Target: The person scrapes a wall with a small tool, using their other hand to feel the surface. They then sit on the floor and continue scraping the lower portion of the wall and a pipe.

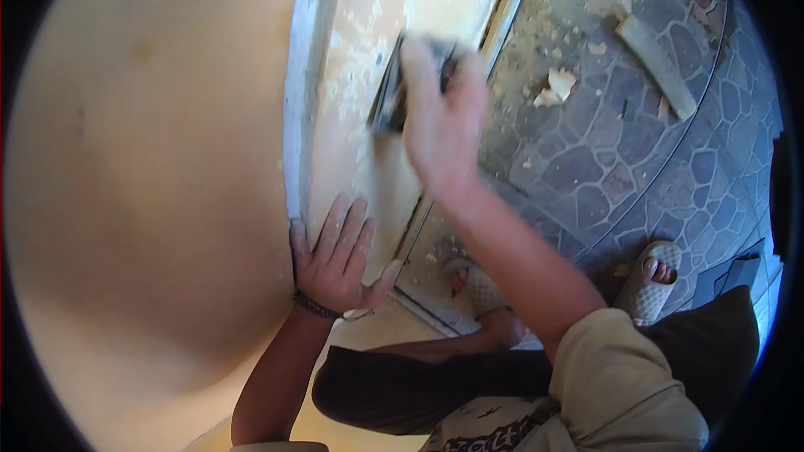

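At upper centre, a dark block (388, 105) is gripped by the right hand (442, 130) at the patchy surface (356, 84); below, the left hand (335, 272) is laid open.

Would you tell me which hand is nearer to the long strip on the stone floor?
Right. The right hand, on a dark tool, is left of the strip; the left hand lies flat, farther left and lower in view.

1 view is given, taken from the person's head and aimed forward and steeply down. The tan surface (142, 159) is framed from 7 to 11 o'clock, the stone-patterned floor (578, 167) at 1 to 3; both hands, left (335, 264) and right (444, 109), are seen from above.
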Demonstrator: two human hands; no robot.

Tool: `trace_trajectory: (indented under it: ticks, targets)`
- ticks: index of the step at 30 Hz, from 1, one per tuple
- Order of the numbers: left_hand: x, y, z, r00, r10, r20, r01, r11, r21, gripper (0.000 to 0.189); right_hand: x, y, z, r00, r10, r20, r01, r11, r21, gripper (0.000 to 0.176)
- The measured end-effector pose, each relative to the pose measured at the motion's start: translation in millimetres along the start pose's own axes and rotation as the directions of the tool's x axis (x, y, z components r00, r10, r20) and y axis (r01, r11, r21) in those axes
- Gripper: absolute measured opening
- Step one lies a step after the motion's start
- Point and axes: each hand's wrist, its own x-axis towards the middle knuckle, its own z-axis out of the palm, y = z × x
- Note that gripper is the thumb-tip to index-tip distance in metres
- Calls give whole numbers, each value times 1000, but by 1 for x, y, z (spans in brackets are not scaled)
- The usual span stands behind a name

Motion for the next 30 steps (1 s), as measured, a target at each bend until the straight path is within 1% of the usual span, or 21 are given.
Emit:
trace_trajectory:
  ticks: [1,2,3,5,6,7,9,10,13,14,17,18,21,22,25,26,29,30]
  targets:
    - [4,-4,2,1000,8,-7,-8,1000,4,50,-4,6,3,998,-65,9,66,998,-25,19]
    - [0,-5,2,1000,12,-1,-12,1000,3,51,-11,17,8,991,-134,9,132,983,124,22]
    - [-5,-3,2,1000,14,20,-14,1000,-7,52,-9,11,5,997,-69,20,66,990,121,24]
    - [-1,-1,1,1000,8,14,-8,1000,12,50,7,-3,1,997,67,35,-71,990,123,27]
    - [0,-1,0,1000,3,12,-4,1000,26,50,24,0,-1,998,67,-17,-67,998,16,26]
    - [-5,1,-1,1000,-2,27,2,1000,21,50,18,3,-2,999,48,-6,-48,999,11,26]
    - [-1,-1,0,1000,-1,15,1,1000,23,50,9,6,-1,999,-33,21,33,999,10,27]
    - [3,-3,0,1000,2,7,-2,999,32,50,0,7,1,997,-54,62,47,993,105,28]
    - [1,0,-1,1000,3,22,-4,1000,27,50,18,-1,-5,998,43,56,-45,998,35,27]
    - [1,0,0,1000,0,22,-1,1000,24,50,33,1,-5,999,-32,6,32,998,-49,27]
    - [1,0,-1,1000,2,15,-2,1000,28,49,16,10,-4,987,-154,45,157,984,-84,27]
    - [0,0,-1,1000,1,15,-2,1000,31,49,7,11,-2,986,-142,90,143,990,3,29]
    - [2,1,-3,1000,-10,24,10,1000,17,48,24,9,-8,989,-115,89,122,990,-66,28]
    - [1,1,-1,1000,-10,20,9,1000,23,49,33,-5,-6,998,-49,29,51,994,-94,30]
    - [3,-1,0,1000,1,4,-1,999,32,49,19,10,-4,976,-215,25,216,963,-162,30]
    - [3,-1,0,1000,-1,2,1,999,33,49,4,9,1,993,-105,53,104,994,15,33]
    - [0,1,0,1000,-6,8,5,1000,20,50,17,6,-1,961,-275,26,275,942,-195,32]
    - [0,1,1,1000,-8,9,8,1000,18,50,32,8,-1,973,-229,4,227,961,-158,33]
